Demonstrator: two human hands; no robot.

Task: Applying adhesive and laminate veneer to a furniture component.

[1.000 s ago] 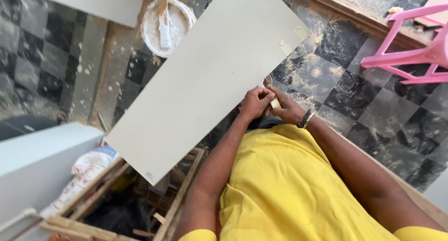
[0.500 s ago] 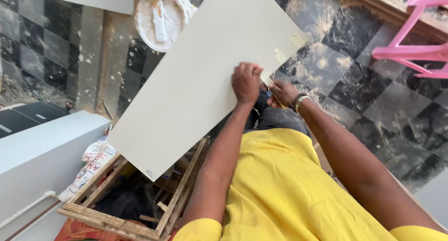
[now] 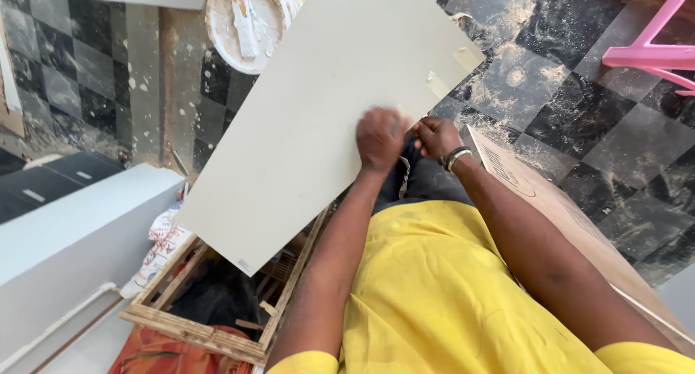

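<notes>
On top of the wooden crate rests a big pale board. Its near edge has the left hand pressed flat on it, blurred, and the right hand pinching it. I think the board could slide off, since much of it hangs past the crate. Sawdust covers the dark tiled floor. A white bucket and a pink chair stand nearby.

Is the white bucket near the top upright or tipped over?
Upright. The bucket shows its open mouth to the camera from above, with white paste and a tool lying inside it, on the floor beside the board.
</notes>
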